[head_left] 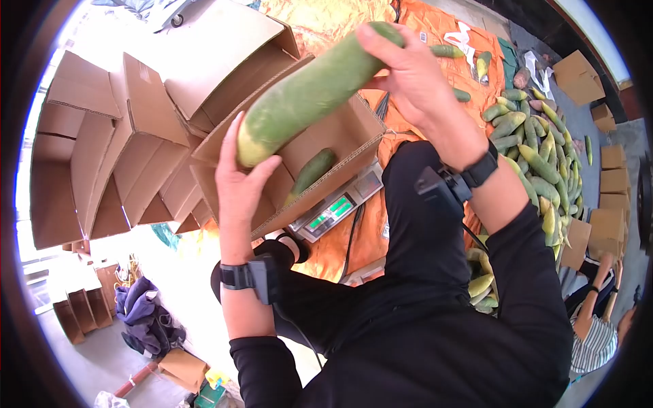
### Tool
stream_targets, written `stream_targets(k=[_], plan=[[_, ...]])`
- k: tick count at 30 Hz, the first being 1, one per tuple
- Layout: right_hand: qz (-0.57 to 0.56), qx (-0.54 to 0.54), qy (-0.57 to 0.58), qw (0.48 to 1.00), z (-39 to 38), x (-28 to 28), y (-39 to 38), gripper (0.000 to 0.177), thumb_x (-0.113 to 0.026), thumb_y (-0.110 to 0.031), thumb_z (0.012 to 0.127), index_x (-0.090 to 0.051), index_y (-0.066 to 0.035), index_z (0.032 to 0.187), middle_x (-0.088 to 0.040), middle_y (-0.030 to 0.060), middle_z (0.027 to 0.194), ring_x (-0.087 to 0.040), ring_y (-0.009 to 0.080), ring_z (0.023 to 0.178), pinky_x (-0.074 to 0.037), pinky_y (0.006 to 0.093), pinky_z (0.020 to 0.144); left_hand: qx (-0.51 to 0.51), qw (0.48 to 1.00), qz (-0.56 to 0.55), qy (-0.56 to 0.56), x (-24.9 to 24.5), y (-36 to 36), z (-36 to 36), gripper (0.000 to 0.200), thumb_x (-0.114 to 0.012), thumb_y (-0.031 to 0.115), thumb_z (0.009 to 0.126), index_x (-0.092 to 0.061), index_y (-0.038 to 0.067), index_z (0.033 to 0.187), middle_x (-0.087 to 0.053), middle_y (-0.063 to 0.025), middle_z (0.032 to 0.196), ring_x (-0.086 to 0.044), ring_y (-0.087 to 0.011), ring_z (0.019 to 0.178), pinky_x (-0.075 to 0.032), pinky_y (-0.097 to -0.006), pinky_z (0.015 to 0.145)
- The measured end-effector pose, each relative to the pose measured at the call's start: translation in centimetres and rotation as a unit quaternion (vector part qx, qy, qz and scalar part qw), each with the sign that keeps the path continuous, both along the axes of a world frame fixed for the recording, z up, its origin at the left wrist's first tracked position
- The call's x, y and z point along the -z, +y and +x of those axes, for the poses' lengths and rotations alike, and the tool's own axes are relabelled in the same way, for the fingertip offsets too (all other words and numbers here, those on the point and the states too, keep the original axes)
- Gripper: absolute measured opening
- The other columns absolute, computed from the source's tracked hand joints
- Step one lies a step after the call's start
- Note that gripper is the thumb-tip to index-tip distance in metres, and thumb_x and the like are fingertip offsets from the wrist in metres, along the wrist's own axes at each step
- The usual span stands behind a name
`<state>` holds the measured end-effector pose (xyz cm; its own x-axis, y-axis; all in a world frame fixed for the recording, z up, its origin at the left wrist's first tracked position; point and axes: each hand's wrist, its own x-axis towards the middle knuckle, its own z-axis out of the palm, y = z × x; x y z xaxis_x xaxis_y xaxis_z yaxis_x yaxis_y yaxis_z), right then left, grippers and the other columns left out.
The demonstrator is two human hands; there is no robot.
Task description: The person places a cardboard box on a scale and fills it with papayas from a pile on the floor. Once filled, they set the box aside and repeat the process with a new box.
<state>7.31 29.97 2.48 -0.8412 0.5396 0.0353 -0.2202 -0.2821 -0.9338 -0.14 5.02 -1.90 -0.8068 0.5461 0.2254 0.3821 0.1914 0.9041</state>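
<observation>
A large green radish (309, 92) with a pale yellowish end is held lengthwise over an open cardboard box (347, 146). My left hand (238, 180) supports the pale lower end, its thumb and fingers closed around it. My right hand (408, 75) grips the upper end, thumb on top. Inside the box lies another green radish (314, 171), partly in shadow. Beneath the box is a digital scale (337, 214) with a lit green display; its digits are too small to read.
Several open cardboard boxes (129, 129) stand at the left. A heap of green radishes (544, 156) lies to the right beside an orange sheet (425, 20). Another person in a striped top (592, 347) handles a box (607, 231) at the far right. A dark blue garment (146, 313) lies lower left.
</observation>
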Motion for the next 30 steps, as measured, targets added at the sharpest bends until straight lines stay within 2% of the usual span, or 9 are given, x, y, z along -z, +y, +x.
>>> stream_targets(k=[4,6,8,16,18,20,23,24,30], plan=[[0.07,-0.149,-0.116,0.98,-0.7,0.6,1.3,0.051,-0.061,-0.042,0.088,-0.051,-0.004,0.12,-0.056,0.0062,0.114,-0.056,0.0158,0.102,-0.051,0.0338,0.081,-0.024,0.995,0.066,-0.077,0.0,-2.8,-1.4,0.059,-0.072,0.017,0.077,-0.049,0.001,0.129,-0.058,-0.006,0.116,-0.055,-0.0135,0.102,-0.044,-0.0263,0.087],[0.156,-0.126,-0.123,0.972,0.0,0.9,2.5,0.05,-0.06,-0.04,0.089,-0.051,-0.004,0.122,-0.055,0.0061,0.116,-0.056,0.0154,0.103,-0.051,0.0315,0.081,-0.038,0.992,0.049,-0.112,0.0,-4.0,-1.8,0.054,-0.07,0.023,0.08,-0.052,0.0,0.126,-0.06,-0.0055,0.11,-0.056,-0.0121,0.097,-0.046,-0.0251,0.082],[0.283,-0.095,-0.115,0.948,1.2,1.6,4.6,0.044,-0.059,-0.036,0.09,-0.054,-0.005,0.121,-0.057,0.004,0.116,-0.057,0.0127,0.102,-0.048,0.0259,0.078,-0.08,0.98,-0.013,-0.179,-0.1,-4.8,-2.1,0.049,-0.066,0.035,0.083,-0.059,0.0,0.117,-0.061,-0.0018,0.092,-0.054,-0.0079,0.078,-0.044,-0.0223,0.066],[0.246,-0.027,-0.328,0.912,14.8,12.1,12.9,0.031,-0.06,-0.031,0.087,-0.061,-0.004,0.103,-0.064,0.0015,0.088,-0.059,0.0094,0.078,-0.046,0.0243,0.065,-0.118,0.907,-0.327,-0.236,3.9,-3.0,-3.2,0.047,-0.065,0.044,0.083,-0.064,0.001,0.101,-0.052,0.0009,0.067,-0.044,-0.0057,0.055,-0.036,-0.022,0.042],[0.216,-0.027,-0.39,0.895,19.9,18.3,14.3,0.029,-0.062,-0.027,0.084,-0.062,-0.001,0.097,-0.064,0.0051,0.084,-0.06,0.0129,0.077,-0.048,0.0287,0.065,-0.118,0.892,-0.353,-0.257,4.7,-2.5,-3.4,0.047,-0.063,0.046,0.084,-0.063,0.002,0.1,-0.051,0.0004,0.067,-0.043,-0.0056,0.053,-0.037,-0.0221,0.042],[0.324,-0.012,-0.443,0.836,25.7,24.5,14.5,0.027,-0.064,-0.025,0.081,-0.063,0.0,0.091,-0.065,0.0108,0.082,-0.061,0.0193,0.077,-0.049,0.0338,0.068,-0.121,0.876,-0.378,-0.275,5.0,-2.1,-3.4,0.047,-0.061,0.047,0.085,-0.062,0.002,0.1,-0.051,-0.0001,0.067,-0.041,-0.0056,0.05,-0.037,-0.0222,0.042],[0.256,-0.081,-0.556,0.787,32.7,31.8,12.6,0.03,-0.065,-0.029,0.078,-0.065,-0.001,0.089,-0.065,0.0176,0.089,-0.062,0.0313,0.085,-0.049,0.0385,0.075,-0.092,0.861,-0.332,-0.373,5.5,-1.8,-3.3,0.049,-0.056,0.049,0.088,-0.059,0.003,0.103,-0.053,-0.0021,0.069,-0.04,-0.0059,0.046,-0.041,-0.0226,0.043],[0.289,-0.082,-0.598,0.743,34.0,32.1,11.1,0.032,-0.067,-0.031,0.076,-0.065,-0.001,0.088,-0.065,0.0187,0.092,-0.061,0.0332,0.09,-0.048,0.0403,0.08,-0.084,0.858,-0.323,-0.39,6.2,-1.8,-3.4,0.048,-0.055,0.047,0.089,-0.057,0.003,0.108,-0.054,-0.003,0.072,-0.041,-0.0056,0.048,-0.043,-0.0229,0.043],[0.279,-0.127,-0.637,0.708,37.0,35.9,5.9,0.051,-0.072,-0.028,0.074,-0.056,-0.002,0.115,-0.064,0.0192,0.104,-0.06,0.0354,0.099,-0.047,0.0402,0.087,-0.077,0.859,-0.346,-0.369,7.8,-2.6,-3.8,0.041,-0.05,0.03,0.094,-0.047,0.001,0.122,-0.057,-0.0079,0.084,-0.047,-0.0085,0.056,-0.05,-0.0271,0.05]])
